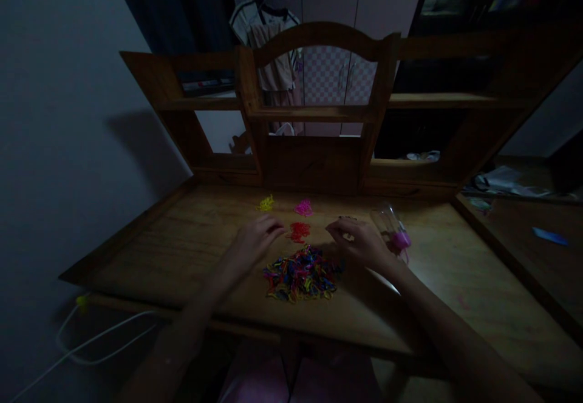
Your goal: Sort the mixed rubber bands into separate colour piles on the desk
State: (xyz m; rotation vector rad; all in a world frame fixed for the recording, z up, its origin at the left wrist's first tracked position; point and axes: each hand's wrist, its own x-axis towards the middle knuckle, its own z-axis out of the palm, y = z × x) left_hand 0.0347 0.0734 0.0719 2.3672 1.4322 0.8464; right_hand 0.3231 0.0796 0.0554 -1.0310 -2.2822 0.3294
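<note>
A mixed heap of small, thin, looped pieces in several colours lies near the front of the wooden desk; they are too small to tell their exact kind. Behind it are a red pile, a pink pile and a yellow pile. My left hand hovers just left of the red pile, thumb and fingers pinched together. Right of that pile, my right hand is also closed in a pinch, above some dark pieces it partly covers. Whatever either hand holds is too small to make out.
A clear bottle with a pink cap lies on its side beyond my right wrist. The desk's wooden shelf unit rises at the back. A white cable hangs off the front left edge. The room is dim.
</note>
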